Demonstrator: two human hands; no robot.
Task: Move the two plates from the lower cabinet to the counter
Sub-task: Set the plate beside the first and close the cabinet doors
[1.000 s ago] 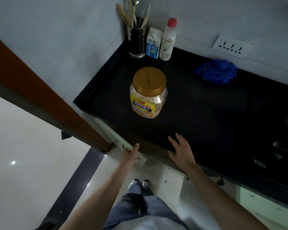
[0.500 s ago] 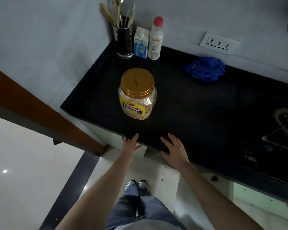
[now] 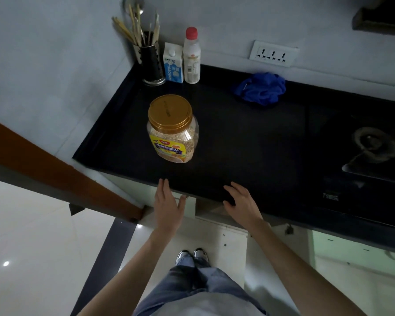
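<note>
No plates are in view. The black counter (image 3: 249, 142) runs across the middle of the head view. Below its front edge a pale lower cabinet door (image 3: 188, 207) shows edge-on, with a dark gap to its right. My left hand (image 3: 168, 207) hovers flat with fingers apart at the counter's front edge, just left of that door edge, holding nothing. My right hand (image 3: 243, 205) is spread open over the counter's front edge to the right of the gap, also empty. The inside of the cabinet is hidden under the counter.
An oat jar with a gold lid (image 3: 172, 130) stands near the counter's front left. At the back are a utensil holder (image 3: 149, 62), a milk carton (image 3: 173, 63), a white bottle (image 3: 191, 57) and a blue cloth (image 3: 261, 87). A gas hob (image 3: 372, 153) lies right. My feet (image 3: 193, 256) stand on the pale floor.
My left hand has let go of the cabinet door edge and risen to the counter's front edge. My right hand stayed spread at the edge. The view has tilted up along the counter.
</note>
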